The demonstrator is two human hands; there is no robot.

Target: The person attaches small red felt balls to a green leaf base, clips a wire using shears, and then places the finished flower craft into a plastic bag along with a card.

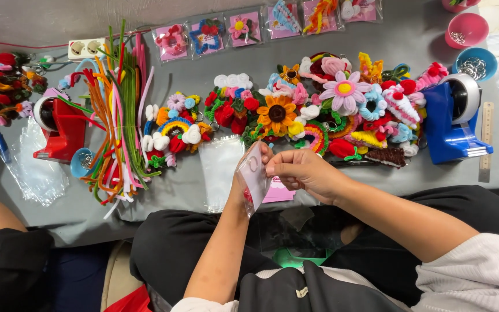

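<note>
Two hands met over a grey table (192, 196), small clear bag (253, 176) pinched by left hand (249, 167) and right hand (301, 172), pipe-cleaner flowers (319, 107) heaped at twelve o'clock, blue tape dispenser (451, 118) at two o'clock.

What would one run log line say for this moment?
left hand: holds clear bag | right hand: pinches bag top | pink card: on table
</note>
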